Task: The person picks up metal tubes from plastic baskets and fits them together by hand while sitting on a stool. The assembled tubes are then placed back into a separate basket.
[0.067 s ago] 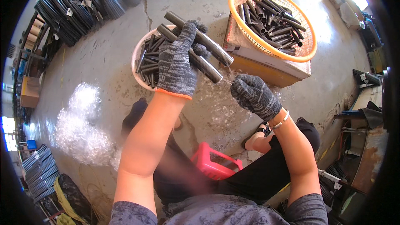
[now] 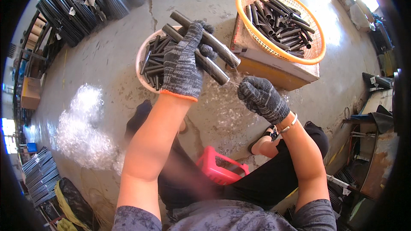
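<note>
My left hand (image 2: 183, 62), in a grey knitted glove with an orange cuff, is wrapped round two dark tubes. One tube (image 2: 214, 69) slants out below the fingers, and the other tube (image 2: 220, 51) runs beside it, farther off. My gloved right hand (image 2: 261, 98) is closed in a pinch just right of the nearer tube's end. Between that end and the pinch stretches a thin clear strand (image 2: 233, 84), seemingly plastic film; its grip inside the fingers is hidden. Behind my left hand, a pale round basket (image 2: 139, 62) holds several thinner dark tubes.
An orange mesh basket (image 2: 322, 45) full of short dark tubes rests on a cardboard box (image 2: 278, 70). A heap of clear plastic film (image 2: 83, 132) lies on the floor at left. Between my legs is a red plastic stool (image 2: 214, 169). Bundles of long rods (image 2: 64, 13) stand at far left.
</note>
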`<state>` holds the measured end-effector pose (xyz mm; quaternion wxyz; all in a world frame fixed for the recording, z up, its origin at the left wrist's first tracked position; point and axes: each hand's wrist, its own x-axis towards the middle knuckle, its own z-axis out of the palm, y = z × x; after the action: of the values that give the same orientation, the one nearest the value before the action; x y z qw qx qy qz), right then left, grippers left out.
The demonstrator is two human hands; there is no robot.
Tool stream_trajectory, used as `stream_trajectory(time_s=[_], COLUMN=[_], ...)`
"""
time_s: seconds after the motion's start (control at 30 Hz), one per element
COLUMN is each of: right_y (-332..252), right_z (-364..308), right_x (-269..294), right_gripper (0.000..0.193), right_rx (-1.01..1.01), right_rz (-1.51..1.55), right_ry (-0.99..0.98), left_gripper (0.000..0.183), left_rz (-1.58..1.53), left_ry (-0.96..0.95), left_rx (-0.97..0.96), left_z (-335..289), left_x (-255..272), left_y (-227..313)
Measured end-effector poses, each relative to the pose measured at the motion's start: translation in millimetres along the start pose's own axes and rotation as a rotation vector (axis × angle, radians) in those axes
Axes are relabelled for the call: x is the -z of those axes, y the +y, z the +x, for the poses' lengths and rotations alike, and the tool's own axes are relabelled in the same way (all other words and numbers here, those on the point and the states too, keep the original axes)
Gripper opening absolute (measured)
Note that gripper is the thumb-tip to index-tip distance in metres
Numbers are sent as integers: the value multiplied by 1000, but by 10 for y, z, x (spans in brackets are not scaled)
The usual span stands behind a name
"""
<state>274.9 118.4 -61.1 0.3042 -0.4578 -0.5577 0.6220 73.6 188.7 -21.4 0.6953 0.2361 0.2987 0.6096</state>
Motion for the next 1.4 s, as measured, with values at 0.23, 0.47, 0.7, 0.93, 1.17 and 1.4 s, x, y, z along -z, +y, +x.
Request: stream_trajectory(time_s=[0.23,0.47,0.7,0.93,1.17,1.4], right_y=[9,-262,-74,1341,753,-391], right_z=[-59,-37,-338,-1018,-634,-124], right_x=[-130,-481,-635,-385,-481,-290], right_gripper=[23,16,21,20,42,92], right_rx=[314,404,79,462,-409,272], right_rz=[-288,-228,-52,-842,163,-42], right_ry=[55,191,243,393,440,303], left_gripper=[21,18,16,20,20,13], left_rz=[248,-9,-4,-36,135,280], left_ry=[-157,-40,-11,145,80,-123], left_rx=[18,45,87,-191,-143,-46], left_z=[-101,-19,-212,-77,-64,-176], left_x=[-148,45,35,155,185,212], left_y=[153,445,401,987,705,752])
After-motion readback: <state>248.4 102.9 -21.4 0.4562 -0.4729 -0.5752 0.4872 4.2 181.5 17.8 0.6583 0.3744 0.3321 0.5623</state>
